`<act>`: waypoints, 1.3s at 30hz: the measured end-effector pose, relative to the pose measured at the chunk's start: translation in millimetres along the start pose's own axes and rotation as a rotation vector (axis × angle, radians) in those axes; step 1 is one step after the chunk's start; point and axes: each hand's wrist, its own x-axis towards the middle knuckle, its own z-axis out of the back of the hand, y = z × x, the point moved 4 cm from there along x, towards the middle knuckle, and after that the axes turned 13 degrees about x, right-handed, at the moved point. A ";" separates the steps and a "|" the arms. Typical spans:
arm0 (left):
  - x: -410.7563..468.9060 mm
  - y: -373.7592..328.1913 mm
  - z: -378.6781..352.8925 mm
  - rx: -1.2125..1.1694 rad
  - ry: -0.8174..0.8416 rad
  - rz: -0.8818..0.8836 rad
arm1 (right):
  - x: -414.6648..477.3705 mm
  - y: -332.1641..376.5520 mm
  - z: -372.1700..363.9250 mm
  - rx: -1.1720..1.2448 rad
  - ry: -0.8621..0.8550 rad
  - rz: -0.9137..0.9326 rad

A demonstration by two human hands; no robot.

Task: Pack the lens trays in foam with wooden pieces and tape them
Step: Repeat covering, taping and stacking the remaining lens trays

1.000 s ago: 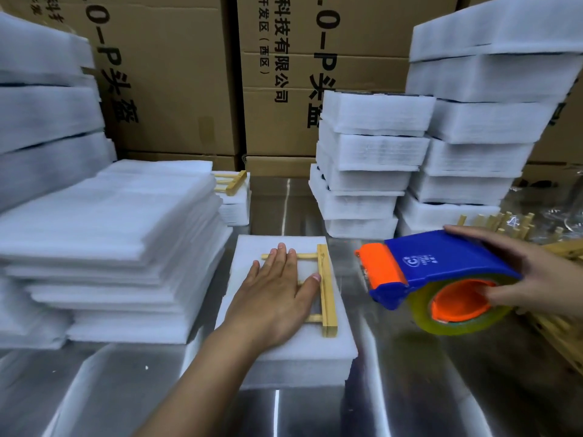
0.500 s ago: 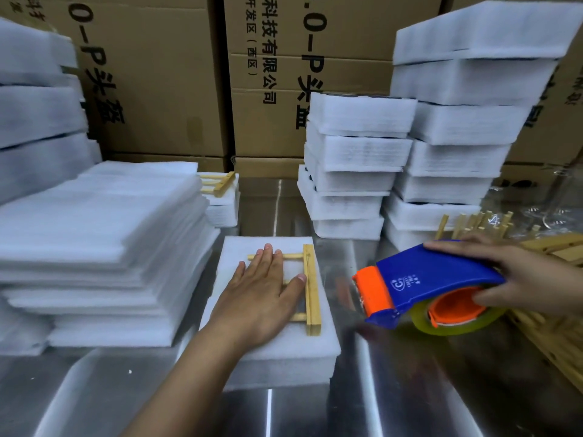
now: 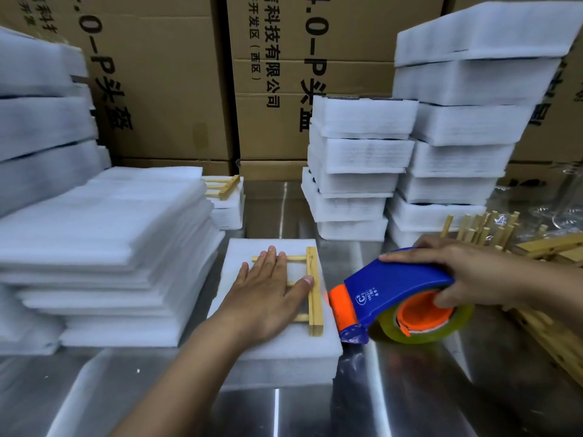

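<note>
A white foam-wrapped pack (image 3: 274, 348) lies on the steel table in front of me. A wooden piece (image 3: 314, 294) made of a thick bar and thin cross sticks rests on top of it. My left hand (image 3: 268, 298) lies flat on the wooden piece and presses it onto the foam, fingers spread. My right hand (image 3: 467, 272) grips a blue and orange tape dispenser (image 3: 391, 291) loaded with a clear tape roll. The dispenser's orange nose sits just right of the pack's right edge, low near the table.
Loose foam sheets (image 3: 104, 247) are stacked at my left. Wrapped foam packs (image 3: 356, 178) stand piled at the back and right. More wooden pieces (image 3: 549, 279) lie at the right edge. Another pack with a wooden piece (image 3: 228, 197) sits behind. Cardboard boxes (image 3: 284, 74) wall the back.
My right hand has brought the tape dispenser down and to the left, closer to the pack's right edge. My left hand has stayed pressed on the wooden piece.
</note>
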 end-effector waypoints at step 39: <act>57.1 -13.4 6.9 0.061 -0.012 0.074 | 13.1 12.2 -10.6 0.238 -0.211 0.061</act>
